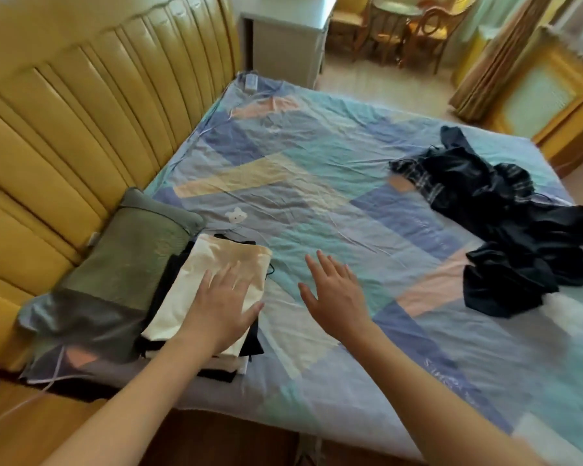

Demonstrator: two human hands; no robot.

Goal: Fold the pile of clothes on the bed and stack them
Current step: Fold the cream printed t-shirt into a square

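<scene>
- The left hand (pixel 221 302) lies flat, fingers straight and spread, its grip wide and pressing down on the cream top (pixel 202 280) that crowns the folded stack (pixel 196 331).
- Under that palm, dark folded layers show at the stack's edges, with a pale layer near the bottom; the stack sits on the bed (pixel 317 183) near its close edge.
- Just right of the left hand, the right hand (pixel 334 294) is held over the patchwork sheet with fingers straight and apart, its grip spread and holding nothing; I cannot tell whether it touches the sheet.
- Left of the left hand, touching the stack's side, a green-and-grey pillow (pixel 115 274) leans against the padded yellow headboard (pixel 64 129).
- Far to the right of the right hand and beyond it, well apart from the stack, the pile of unfolded dark clothes (pixel 505 223) lies crumpled on the bed, a checked piece at its left edge.
- Beyond the bed stand a grey cabinet (pixel 290 38) and wooden chairs (pixel 428 28) around a small round table.
</scene>
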